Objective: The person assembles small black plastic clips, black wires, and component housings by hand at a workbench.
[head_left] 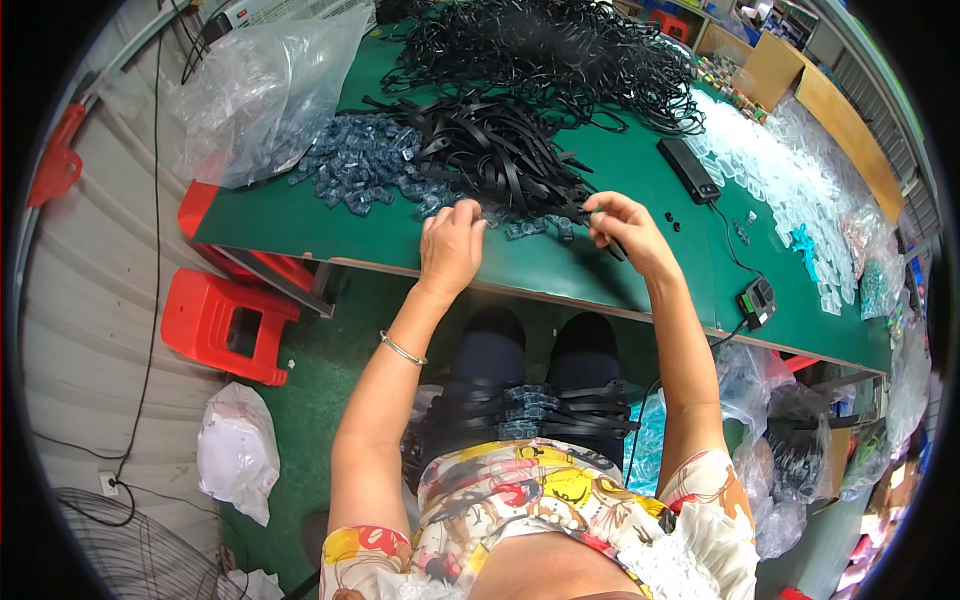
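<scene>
My left hand (452, 246) is over the table's near edge, its fingers curled together beside the pile of translucent blue-grey plastic pieces (360, 160); what they hold, if anything, is hidden. To its right, my right hand (630, 232) pinches a black strap (617, 250), whose end sticks out below the fingers. Just beyond both hands lies a heap of flat black straps (500, 155). A few loose blue-grey pieces (527, 229) sit between the hands. Across my lap rest several black straps (590, 408) with blue-grey pieces (530, 410) at their middle.
A big tangle of black straps (560, 50) covers the back of the green table (700, 270). On the right are a black box-shaped device (689, 168), a corded device (757, 302) and many clear plastic parts (770, 180). A clear bag (270, 90) and red stool (225, 325) are left.
</scene>
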`<action>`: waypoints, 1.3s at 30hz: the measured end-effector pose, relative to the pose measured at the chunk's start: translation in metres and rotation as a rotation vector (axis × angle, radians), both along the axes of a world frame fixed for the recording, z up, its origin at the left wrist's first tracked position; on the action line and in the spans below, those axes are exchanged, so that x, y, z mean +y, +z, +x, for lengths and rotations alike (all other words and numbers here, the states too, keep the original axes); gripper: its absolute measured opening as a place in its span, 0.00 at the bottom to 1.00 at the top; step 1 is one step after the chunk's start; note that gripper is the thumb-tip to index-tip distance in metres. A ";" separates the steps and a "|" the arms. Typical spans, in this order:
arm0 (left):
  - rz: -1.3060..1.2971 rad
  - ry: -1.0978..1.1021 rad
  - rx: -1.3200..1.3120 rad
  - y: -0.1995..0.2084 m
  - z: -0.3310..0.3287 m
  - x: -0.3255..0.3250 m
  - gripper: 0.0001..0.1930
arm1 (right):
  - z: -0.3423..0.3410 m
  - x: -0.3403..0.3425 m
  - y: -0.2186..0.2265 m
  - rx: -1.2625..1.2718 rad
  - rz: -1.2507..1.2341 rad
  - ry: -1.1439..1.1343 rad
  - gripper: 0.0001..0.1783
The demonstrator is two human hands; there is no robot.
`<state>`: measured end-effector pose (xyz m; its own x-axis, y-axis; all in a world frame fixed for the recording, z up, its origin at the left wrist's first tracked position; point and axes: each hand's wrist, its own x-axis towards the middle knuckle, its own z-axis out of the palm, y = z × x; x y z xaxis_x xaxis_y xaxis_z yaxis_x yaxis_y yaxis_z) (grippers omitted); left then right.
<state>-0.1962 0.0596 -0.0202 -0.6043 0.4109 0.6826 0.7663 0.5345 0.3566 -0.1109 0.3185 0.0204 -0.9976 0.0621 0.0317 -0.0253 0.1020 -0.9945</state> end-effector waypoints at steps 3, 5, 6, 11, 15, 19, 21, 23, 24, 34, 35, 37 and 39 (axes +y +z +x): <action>0.355 -0.023 -0.358 -0.002 -0.005 0.007 0.12 | 0.006 0.006 0.006 0.051 -0.543 0.036 0.12; 0.424 -0.041 -0.390 0.000 -0.006 0.012 0.14 | 0.012 0.011 0.007 0.103 -0.594 0.068 0.15; 0.440 -0.070 -0.355 0.004 -0.003 0.017 0.16 | 0.014 0.012 0.006 0.103 -0.594 0.066 0.15; 0.031 -0.116 0.119 0.027 0.000 0.035 0.15 | 0.021 0.008 0.013 0.363 -0.328 0.062 0.19; -0.176 -0.079 0.170 0.019 -0.018 0.047 0.12 | 0.024 0.006 0.013 0.408 -0.325 0.066 0.16; -0.217 -0.120 0.175 0.025 -0.027 0.054 0.07 | 0.031 0.011 0.021 0.432 -0.261 -0.131 0.11; -0.152 -0.158 0.139 0.042 -0.025 0.056 0.05 | 0.033 0.015 0.025 0.628 -0.089 -0.331 0.10; 0.080 -0.214 -0.249 0.063 -0.026 0.056 0.07 | 0.031 0.014 0.034 0.658 -0.043 -0.355 0.09; 0.182 -0.232 -0.268 0.070 -0.028 0.058 0.12 | 0.032 0.001 0.045 0.637 -0.223 -0.349 0.09; 0.129 -0.440 -0.114 0.093 0.019 0.082 0.07 | 0.018 -0.048 0.046 0.369 -0.409 -0.138 0.12; 0.117 -0.442 -0.110 0.088 0.022 0.081 0.06 | 0.021 -0.052 0.050 0.375 -0.343 -0.152 0.11; 0.132 -0.437 -0.252 0.091 0.033 0.081 0.07 | 0.030 -0.054 0.055 0.420 -0.459 -0.135 0.10; 0.210 -0.441 -0.518 0.101 0.044 0.078 0.08 | 0.036 -0.047 0.054 0.442 -0.516 -0.010 0.10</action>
